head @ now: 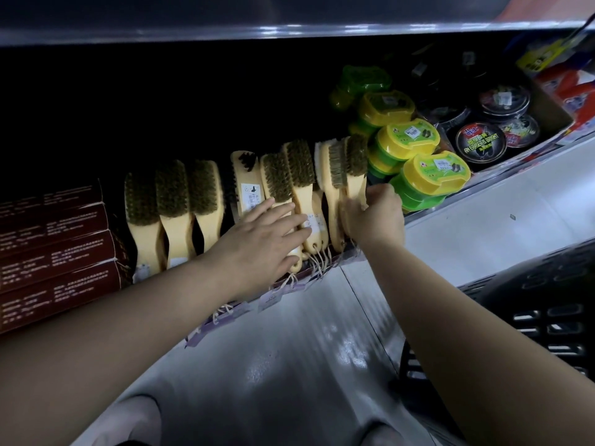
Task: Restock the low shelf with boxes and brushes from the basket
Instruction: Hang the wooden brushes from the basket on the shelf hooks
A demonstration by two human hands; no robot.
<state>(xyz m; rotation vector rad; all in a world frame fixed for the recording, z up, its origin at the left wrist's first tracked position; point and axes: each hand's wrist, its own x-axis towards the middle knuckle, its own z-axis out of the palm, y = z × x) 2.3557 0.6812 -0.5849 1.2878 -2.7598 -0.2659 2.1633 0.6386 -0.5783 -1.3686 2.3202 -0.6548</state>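
Note:
Several wooden brushes [174,204] with brown bristles lean in a row on the low shelf [289,284]. My left hand [260,239] lies flat with straight fingers on the handles of the middle brushes [299,185]. Further right, my right hand [373,214] grips the handle of the rightmost brush [355,165], which stands among the others. Dark red boxes [54,249] are stacked at the shelf's left end. The black basket [528,310] stands on the floor at the right, and its inside is hidden.
Yellow and green lidded tubs [409,140] are stacked right of the brushes. Round black tins [481,141] fill a tray further right. Another shelf board [289,27] overhangs from above. Price tags hang along the shelf edge. Glossy floor [289,365] lies below.

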